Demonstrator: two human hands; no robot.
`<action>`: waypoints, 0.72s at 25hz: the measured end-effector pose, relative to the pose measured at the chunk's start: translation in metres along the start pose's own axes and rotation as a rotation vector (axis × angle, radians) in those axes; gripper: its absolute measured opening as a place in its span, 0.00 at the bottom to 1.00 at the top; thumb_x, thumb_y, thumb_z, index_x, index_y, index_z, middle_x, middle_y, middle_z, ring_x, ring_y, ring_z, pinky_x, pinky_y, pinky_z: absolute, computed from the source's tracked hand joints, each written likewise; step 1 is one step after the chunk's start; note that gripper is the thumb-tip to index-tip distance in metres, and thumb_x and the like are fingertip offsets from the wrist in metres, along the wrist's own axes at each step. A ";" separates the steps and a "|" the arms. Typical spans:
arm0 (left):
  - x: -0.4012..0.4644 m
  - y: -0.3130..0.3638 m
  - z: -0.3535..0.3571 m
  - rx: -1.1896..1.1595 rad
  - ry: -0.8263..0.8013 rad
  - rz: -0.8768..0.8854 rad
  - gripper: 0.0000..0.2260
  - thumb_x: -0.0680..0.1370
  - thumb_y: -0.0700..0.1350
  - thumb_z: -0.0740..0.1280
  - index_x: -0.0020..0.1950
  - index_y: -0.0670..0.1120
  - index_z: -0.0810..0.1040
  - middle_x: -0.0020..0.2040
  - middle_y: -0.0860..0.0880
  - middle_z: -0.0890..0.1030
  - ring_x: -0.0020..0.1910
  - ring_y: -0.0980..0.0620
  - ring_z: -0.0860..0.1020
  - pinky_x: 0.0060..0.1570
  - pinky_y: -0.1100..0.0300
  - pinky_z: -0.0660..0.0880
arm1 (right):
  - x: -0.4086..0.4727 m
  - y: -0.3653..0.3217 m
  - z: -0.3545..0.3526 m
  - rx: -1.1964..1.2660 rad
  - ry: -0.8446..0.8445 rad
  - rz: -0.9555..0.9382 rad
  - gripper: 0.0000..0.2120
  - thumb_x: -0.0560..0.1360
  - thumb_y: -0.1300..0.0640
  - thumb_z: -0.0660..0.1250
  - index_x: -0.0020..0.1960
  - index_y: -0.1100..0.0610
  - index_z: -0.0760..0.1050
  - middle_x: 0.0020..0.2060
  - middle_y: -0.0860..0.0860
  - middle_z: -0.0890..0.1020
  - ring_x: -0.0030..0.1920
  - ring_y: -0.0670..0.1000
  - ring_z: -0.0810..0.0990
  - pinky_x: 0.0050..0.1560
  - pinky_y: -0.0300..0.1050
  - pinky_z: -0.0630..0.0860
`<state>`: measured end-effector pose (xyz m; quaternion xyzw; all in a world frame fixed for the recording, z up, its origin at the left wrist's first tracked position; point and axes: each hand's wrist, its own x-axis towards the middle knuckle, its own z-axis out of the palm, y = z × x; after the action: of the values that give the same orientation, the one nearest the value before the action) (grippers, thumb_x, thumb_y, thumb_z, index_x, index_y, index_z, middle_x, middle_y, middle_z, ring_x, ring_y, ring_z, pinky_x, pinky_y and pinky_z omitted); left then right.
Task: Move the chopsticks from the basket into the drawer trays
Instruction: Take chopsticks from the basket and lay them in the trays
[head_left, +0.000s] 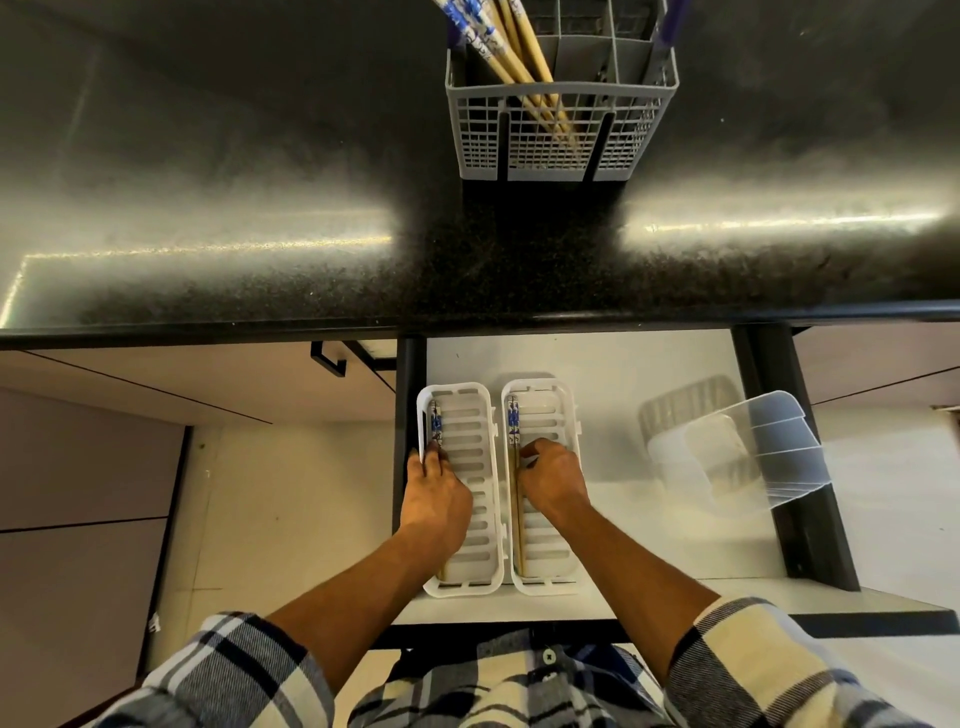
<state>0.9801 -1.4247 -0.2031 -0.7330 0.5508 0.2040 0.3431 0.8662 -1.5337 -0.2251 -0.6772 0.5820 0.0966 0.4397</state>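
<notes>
A dark speckled stone counter fills the upper half of the view, with bright streaks of light reflected across it. Below its front edge a white drawer stands pulled open, flanked by pale cabinet fronts and a light tiled floor on the left. A grey plastic grid basket stands on the counter near its back, and several chopsticks with wooden shafts and blue-and-white patterned ends lean in its left compartments.

Inside the drawer two white slotted trays lie side by side, lengthwise toward the counter. To their right sit a clear plastic container and a greyish ribbed piece partly behind it.

The left hand rests in the left tray, fingers curled over chopsticks that lie along the tray's left wall; their patterned ends stick out just beyond the fingertips. The right hand is in the right tray, its fingers bent and touching chopsticks that lie along that tray's left wall, with the patterned ends ahead of the hand and the wooden shafts running back beside the wrist. Whether either hand truly grips the sticks or only presses them down cannot be told. Both forearms reach out of rolled plaid sleeves
</notes>
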 end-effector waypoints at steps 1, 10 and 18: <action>0.000 -0.001 -0.002 -0.018 -0.008 -0.008 0.24 0.81 0.48 0.59 0.75 0.38 0.65 0.76 0.36 0.64 0.78 0.37 0.54 0.75 0.36 0.47 | -0.001 -0.001 -0.001 0.010 0.004 0.001 0.10 0.77 0.60 0.67 0.58 0.56 0.79 0.52 0.54 0.84 0.46 0.52 0.80 0.50 0.46 0.80; -0.035 -0.080 -0.125 -0.921 0.581 -0.037 0.18 0.80 0.52 0.64 0.68 0.47 0.75 0.64 0.49 0.80 0.64 0.50 0.76 0.65 0.55 0.71 | -0.036 -0.076 -0.101 0.230 0.247 -0.302 0.09 0.79 0.55 0.67 0.59 0.53 0.79 0.45 0.46 0.84 0.39 0.40 0.79 0.38 0.24 0.71; 0.005 -0.159 -0.285 -1.799 0.902 -0.041 0.14 0.75 0.50 0.72 0.59 0.48 0.82 0.45 0.53 0.86 0.44 0.57 0.84 0.49 0.58 0.81 | -0.037 -0.215 -0.242 0.372 0.497 -0.688 0.08 0.78 0.53 0.68 0.56 0.50 0.81 0.41 0.44 0.84 0.41 0.43 0.83 0.43 0.35 0.79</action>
<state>1.1094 -1.6102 0.0323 -0.7378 0.2578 0.2416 -0.5752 0.9506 -1.6928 0.0470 -0.7433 0.4185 -0.3263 0.4073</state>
